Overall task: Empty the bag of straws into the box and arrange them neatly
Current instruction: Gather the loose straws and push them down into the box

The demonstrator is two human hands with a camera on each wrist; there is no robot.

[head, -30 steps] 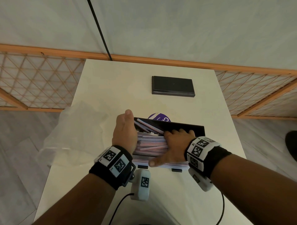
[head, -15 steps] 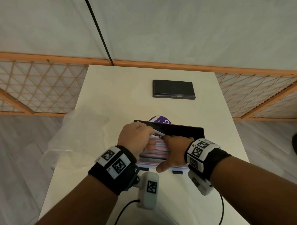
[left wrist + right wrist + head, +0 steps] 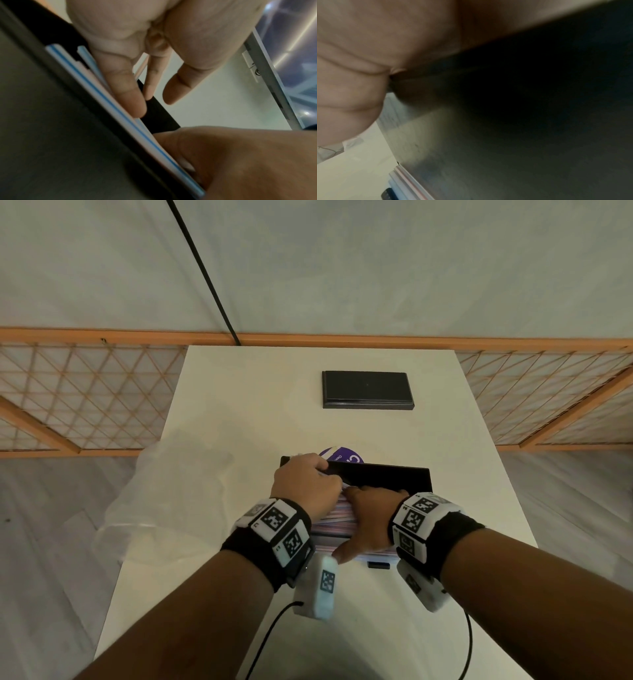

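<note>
An open black box [image 3: 387, 477] sits mid-table, filled with pink and blue striped straws [image 3: 337, 513]. My left hand [image 3: 308, 482] is at the box's far left corner. In the left wrist view its fingers [image 3: 126, 92] lie nearly straight and press blue-striped straws [image 3: 106, 94] against the box wall [image 3: 42, 121], with the thumb apart. My right hand [image 3: 370, 508] lies flat on the straw pile, thumb spread toward the near edge. The empty clear bag [image 3: 164, 491] lies left of the box. The right wrist view is mostly dark.
A black lid [image 3: 366, 390] lies at the far end of the white table [image 3: 239, 405]. A purple round object [image 3: 342, 455] peeks out behind the box. Orange lattice fencing [image 3: 85, 398] runs behind the table. Cables trail from both wrists.
My left hand lifted a straw from the left side of the pile and carried it to the far wall. The right hand stayed pressing the pile.
</note>
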